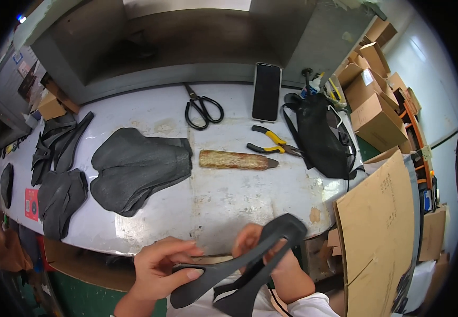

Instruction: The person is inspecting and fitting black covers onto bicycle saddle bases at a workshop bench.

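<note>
A worn white workbench (229, 195) spans the scene in front of you, with stacked brown cardboard boxes (374, 100) piled at its far right; whether they hold anything cannot be told. A big sheet of cardboard (379, 227) leans at the near right corner. At left centre lies a stack of dark shaped panels (136, 169), with more dark cut pieces (60, 158) spread to its left. A black bag (321, 134) rests at the right of the bench, its contents hidden. Near you, at the bench's near edge, you hold a black Y-shaped strip piece (244, 264) in both hands: your left hand (160, 267) pinches its lower arm between thumb and curled fingers, while your right hand (263, 248) is behind the looped upper end, fingers wrapped round it. A black phone (267, 92) lies face up at the far edge, a long brownish bar (234, 159) sits mid-bench, black-handled scissors (202, 108) lie far centre, and yellow-handled pliers (274, 143) rest just beyond the bar.
</note>
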A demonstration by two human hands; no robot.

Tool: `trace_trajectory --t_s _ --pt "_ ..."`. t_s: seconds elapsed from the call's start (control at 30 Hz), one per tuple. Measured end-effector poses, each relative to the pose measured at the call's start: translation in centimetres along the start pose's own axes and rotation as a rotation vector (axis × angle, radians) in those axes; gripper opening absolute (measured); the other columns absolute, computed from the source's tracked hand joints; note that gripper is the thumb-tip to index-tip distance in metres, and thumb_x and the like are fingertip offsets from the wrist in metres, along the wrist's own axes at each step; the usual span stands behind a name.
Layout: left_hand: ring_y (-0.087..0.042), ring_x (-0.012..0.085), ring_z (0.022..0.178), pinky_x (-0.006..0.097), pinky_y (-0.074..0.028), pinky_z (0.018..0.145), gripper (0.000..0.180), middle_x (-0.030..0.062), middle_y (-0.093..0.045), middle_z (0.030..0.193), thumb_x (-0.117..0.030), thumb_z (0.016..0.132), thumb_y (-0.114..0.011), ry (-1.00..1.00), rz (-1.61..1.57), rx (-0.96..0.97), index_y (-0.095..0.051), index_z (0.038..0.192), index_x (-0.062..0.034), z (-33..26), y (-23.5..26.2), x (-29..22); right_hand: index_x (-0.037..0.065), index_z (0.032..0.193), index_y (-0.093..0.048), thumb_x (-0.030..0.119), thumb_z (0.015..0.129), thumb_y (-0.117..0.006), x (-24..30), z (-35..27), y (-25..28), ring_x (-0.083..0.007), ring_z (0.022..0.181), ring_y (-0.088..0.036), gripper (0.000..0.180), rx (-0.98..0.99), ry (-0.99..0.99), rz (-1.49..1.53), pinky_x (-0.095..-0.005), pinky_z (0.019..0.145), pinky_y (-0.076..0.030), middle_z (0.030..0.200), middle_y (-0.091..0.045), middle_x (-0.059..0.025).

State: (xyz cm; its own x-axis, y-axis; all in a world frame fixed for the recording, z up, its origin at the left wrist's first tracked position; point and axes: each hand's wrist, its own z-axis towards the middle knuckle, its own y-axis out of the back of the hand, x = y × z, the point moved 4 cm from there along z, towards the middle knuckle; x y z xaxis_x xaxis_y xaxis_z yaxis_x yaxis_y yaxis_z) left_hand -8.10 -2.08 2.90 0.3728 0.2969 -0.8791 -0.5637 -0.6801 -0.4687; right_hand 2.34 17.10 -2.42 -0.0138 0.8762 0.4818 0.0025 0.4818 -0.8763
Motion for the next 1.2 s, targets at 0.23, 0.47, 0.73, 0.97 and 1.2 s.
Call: trace_trajectory --t_s 0.23,0.47,0.73,0.97,1.2 --pt "-0.066 0.0140 0.081 0.025 -0.053 0.075 0.059 0.0071 -0.070 0.095 -0.004 0.085 -0.072 0.377 0.451 0.513 -0.051 0.139 -0.0061 0.6 0.5 0.8 0.000 0.099 -0.064 0.004 0.089 -0.066 0.2 -1.6 0.0 -0.0159 0.084 -0.061 0.011 -0.148 -0.018 -0.451 -0.0297 0.073 -0.049 0.094 -0.064 -0.0080" --pt "-0.058 0.0079 0.069 0.021 -0.044 0.058 0.078 0.0036 -0.064 0.076 0.001 0.083 -0.074 0.198 0.397 0.459 -0.034 0.149 -0.0051 1.5 -3.2 0.5 -0.002 0.097 -0.062 0.009 0.089 -0.063 0.6 -0.9 -0.6 -0.0144 0.086 -0.058 0.013 -0.016 -0.034 -0.638 -0.0285 0.075 -0.047 0.093 -0.061 -0.0066" --pt "-0.066 0.0092 0.074 0.023 -0.050 0.065 0.045 0.0108 -0.073 0.091 -0.001 0.086 -0.070 0.136 0.391 0.431 -0.060 0.129 0.0008 1.2 -3.5 0.6 -0.008 0.087 -0.066 0.004 0.082 -0.074 0.4 -0.9 -0.2 -0.0182 0.073 -0.062 0.015 -0.018 0.070 -0.574 -0.0305 0.063 -0.047 0.079 -0.065 -0.0118" --pt "-0.064 0.0094 0.069 0.022 -0.048 0.063 0.045 0.0106 -0.073 0.089 -0.004 0.088 -0.069 0.180 0.400 0.521 -0.059 0.132 -0.0032 1.2 -3.4 0.8 -0.007 0.080 -0.063 -0.002 0.076 -0.078 -0.5 -0.1 0.7 -0.0173 0.072 -0.063 0.016 0.036 0.281 -0.306 -0.0300 0.063 -0.049 0.079 -0.067 -0.0141" --pt "-0.049 0.0035 0.059 0.020 -0.037 0.054 0.048 0.0022 -0.063 0.068 -0.002 0.085 -0.071 0.201 0.294 0.416 -0.058 0.132 -0.0009 1.5 -2.7 0.1 -0.005 0.094 -0.064 0.003 0.076 -0.081 -0.9 -1.5 1.8 -0.0141 0.076 -0.063 0.026 0.012 -0.092 -0.537 -0.0282 0.065 -0.048 0.086 -0.068 -0.0092"
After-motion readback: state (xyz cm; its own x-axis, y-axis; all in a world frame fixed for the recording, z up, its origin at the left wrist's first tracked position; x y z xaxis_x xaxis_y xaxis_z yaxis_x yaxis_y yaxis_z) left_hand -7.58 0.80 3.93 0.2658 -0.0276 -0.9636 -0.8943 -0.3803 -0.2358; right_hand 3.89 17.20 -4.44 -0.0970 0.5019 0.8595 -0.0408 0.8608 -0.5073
